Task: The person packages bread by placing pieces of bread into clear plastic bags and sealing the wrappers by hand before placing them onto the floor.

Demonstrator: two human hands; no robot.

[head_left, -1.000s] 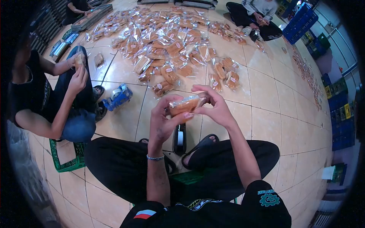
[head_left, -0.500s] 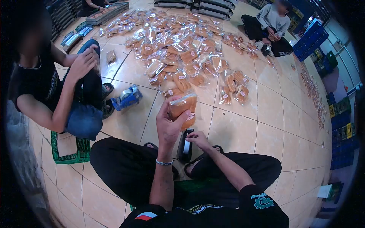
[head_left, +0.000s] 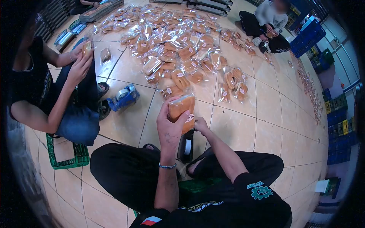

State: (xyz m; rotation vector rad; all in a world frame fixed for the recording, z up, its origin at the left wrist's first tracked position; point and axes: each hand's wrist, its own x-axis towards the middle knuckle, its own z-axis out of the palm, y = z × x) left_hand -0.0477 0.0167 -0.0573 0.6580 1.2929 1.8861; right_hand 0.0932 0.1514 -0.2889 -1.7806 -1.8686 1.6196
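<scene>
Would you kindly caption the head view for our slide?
Left hand holds wrapped bread; right hand near tape dispenser.

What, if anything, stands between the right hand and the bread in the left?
Nothing visible: the right hand is beside the lower end of the wrapped bread; the black tape dispenser sits lower in view.

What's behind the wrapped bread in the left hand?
Packs from the bread pile show past its top edge; the black dispenser with a white roll shows below. Anything directly behind the wrapped bread or left hand is covered.
</scene>
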